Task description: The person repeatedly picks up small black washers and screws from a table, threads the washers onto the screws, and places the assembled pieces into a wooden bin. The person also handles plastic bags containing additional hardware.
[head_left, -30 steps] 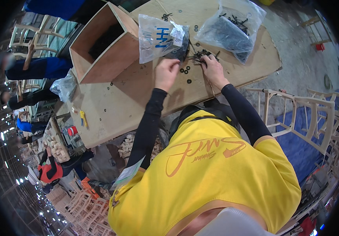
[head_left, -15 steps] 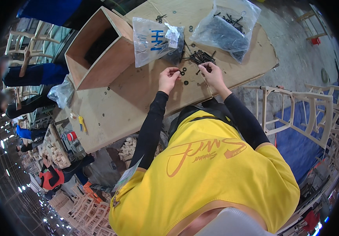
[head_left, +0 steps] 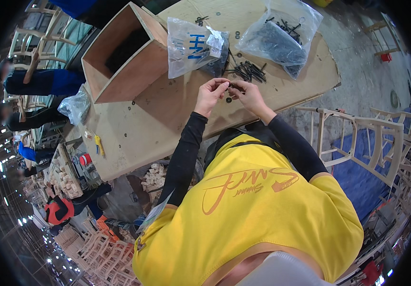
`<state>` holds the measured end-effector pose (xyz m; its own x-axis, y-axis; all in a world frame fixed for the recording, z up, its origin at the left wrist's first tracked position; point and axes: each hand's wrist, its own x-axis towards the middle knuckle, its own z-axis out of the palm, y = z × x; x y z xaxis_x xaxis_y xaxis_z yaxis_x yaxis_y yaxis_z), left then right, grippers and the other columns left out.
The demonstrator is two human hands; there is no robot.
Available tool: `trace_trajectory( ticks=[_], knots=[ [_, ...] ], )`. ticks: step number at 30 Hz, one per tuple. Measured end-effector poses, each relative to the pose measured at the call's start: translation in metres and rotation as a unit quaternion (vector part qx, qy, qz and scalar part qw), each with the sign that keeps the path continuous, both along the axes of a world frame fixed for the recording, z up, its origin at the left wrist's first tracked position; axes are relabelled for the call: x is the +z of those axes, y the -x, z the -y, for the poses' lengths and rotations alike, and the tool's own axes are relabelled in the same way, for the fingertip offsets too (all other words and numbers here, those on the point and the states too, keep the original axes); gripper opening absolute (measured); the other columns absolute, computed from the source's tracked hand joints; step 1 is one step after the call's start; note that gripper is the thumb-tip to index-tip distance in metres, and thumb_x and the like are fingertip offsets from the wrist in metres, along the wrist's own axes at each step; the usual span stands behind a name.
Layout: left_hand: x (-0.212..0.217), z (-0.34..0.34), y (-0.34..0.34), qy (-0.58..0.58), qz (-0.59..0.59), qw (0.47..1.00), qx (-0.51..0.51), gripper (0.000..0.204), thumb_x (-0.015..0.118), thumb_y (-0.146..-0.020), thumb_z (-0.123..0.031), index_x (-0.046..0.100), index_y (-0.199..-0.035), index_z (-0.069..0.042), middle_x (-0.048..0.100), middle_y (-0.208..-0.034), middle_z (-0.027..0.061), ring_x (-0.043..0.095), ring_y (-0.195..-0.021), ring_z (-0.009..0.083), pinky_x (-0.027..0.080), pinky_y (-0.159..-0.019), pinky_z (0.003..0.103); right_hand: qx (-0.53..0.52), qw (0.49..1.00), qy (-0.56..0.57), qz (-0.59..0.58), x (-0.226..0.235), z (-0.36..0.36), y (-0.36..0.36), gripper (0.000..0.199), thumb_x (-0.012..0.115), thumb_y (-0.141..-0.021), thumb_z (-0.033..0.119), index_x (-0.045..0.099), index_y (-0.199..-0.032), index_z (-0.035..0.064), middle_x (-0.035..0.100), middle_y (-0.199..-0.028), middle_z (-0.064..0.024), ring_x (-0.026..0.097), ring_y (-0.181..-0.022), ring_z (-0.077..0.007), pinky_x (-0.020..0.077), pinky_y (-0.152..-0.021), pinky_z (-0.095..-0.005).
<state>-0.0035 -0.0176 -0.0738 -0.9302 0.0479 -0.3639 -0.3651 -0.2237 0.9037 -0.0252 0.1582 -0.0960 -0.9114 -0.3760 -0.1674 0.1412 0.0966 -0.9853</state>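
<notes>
My left hand (head_left: 210, 97) and my right hand (head_left: 251, 97) meet fingertip to fingertip just over the near part of the table. The right fingers pinch a small dark piece (head_left: 231, 86) that looks like a bolt, mostly covered by the fingers. The left thumb and forefinger are pressed together against it; what they hold is hidden. Right below the fingertips lies a black washer (head_left: 229, 100). Beyond the hands is a loose pile of black bolts (head_left: 249, 71). A clear plastic bag with dark contents (head_left: 182, 50) lies to its left, and a second bag of black bolts (head_left: 274, 45) to its right.
A brown-covered table (head_left: 143, 138) carries an open wooden box (head_left: 141, 69) at the left. Near its left edge are a crumpled clear bag (head_left: 76, 108) and a yellow-handled tool (head_left: 99, 144). Wooden chair frames (head_left: 358, 136) stand right of the table. Other people work at the far left.
My right hand has left the edge of the bolt pile and moved left, and my left hand slightly right, so their fingertips now meet. The view has shifted slightly.
</notes>
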Motion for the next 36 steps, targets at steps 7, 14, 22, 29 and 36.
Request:
trace_trajectory(
  ticks=[7, 14, 22, 29, 36],
  knots=[
    [0.003, -0.004, 0.000, 0.027, 0.002, 1.000, 0.002, 0.019, 0.069, -0.090, -0.014, 0.070, -0.106, -0.003, 0.067, -0.083, -0.0018, 0.051, -0.065, 0.0032, 0.041, -0.060, 0.019, 0.000, 0.998, -0.007, -0.066, 0.001, 0.002, -0.001, 0.019, 0.067, -0.088, 0.006, 0.068, -0.106, -0.0011, 0.066, -0.084, -0.0126, 0.065, -0.070, -0.0178, 0.0513, -0.064, -0.0300],
    [0.009, -0.015, -0.002, 0.082, -0.035, 0.996, 0.026, 0.018, 0.071, -0.088, -0.015, 0.071, -0.103, -0.005, 0.064, -0.075, -0.0037, 0.051, -0.063, 0.0026, 0.041, -0.057, 0.019, 0.021, 0.991, -0.057, -0.117, 0.001, -0.001, 0.000, 0.017, 0.068, -0.087, 0.008, 0.069, -0.102, 0.0001, 0.062, -0.078, -0.0152, 0.064, -0.071, -0.0240, 0.0513, -0.066, -0.0331],
    [0.031, -0.019, -0.008, 0.355, -0.204, 0.912, 0.008, 0.014, 0.072, -0.084, -0.010, 0.071, -0.096, -0.003, 0.062, -0.078, 0.0039, 0.057, -0.065, 0.0099, 0.046, -0.060, 0.025, 0.010, 0.999, -0.008, -0.044, 0.014, 0.001, -0.002, 0.037, 0.064, -0.088, 0.000, 0.059, -0.124, 0.0013, 0.070, -0.096, -0.0085, 0.067, -0.075, -0.0137, 0.0546, -0.069, -0.0275],
    [0.049, 0.003, -0.002, 0.392, -0.215, 0.894, -0.012, 0.015, 0.073, -0.082, -0.015, 0.072, -0.090, -0.003, 0.062, -0.076, 0.0082, 0.061, -0.065, 0.0176, 0.048, -0.060, 0.030, -0.005, 0.995, -0.007, -0.104, 0.014, 0.000, -0.003, 0.042, 0.065, -0.085, -0.002, 0.059, -0.126, 0.0063, 0.065, -0.111, -0.0103, 0.065, -0.092, -0.0152, 0.0554, -0.074, -0.0290],
    [0.148, 0.072, 0.038, 0.494, -0.308, 0.798, 0.155, 0.014, 0.075, -0.085, -0.016, 0.073, -0.092, -0.004, 0.066, -0.077, 0.0021, 0.059, -0.066, 0.0095, 0.047, -0.061, 0.025, -0.122, 0.953, -0.205, -0.185, -0.003, -0.026, 0.014, 0.036, 0.071, -0.082, 0.012, 0.064, -0.117, 0.0138, 0.058, -0.108, -0.0100, 0.062, -0.092, -0.0234, 0.0524, -0.077, -0.0348]
  ],
)
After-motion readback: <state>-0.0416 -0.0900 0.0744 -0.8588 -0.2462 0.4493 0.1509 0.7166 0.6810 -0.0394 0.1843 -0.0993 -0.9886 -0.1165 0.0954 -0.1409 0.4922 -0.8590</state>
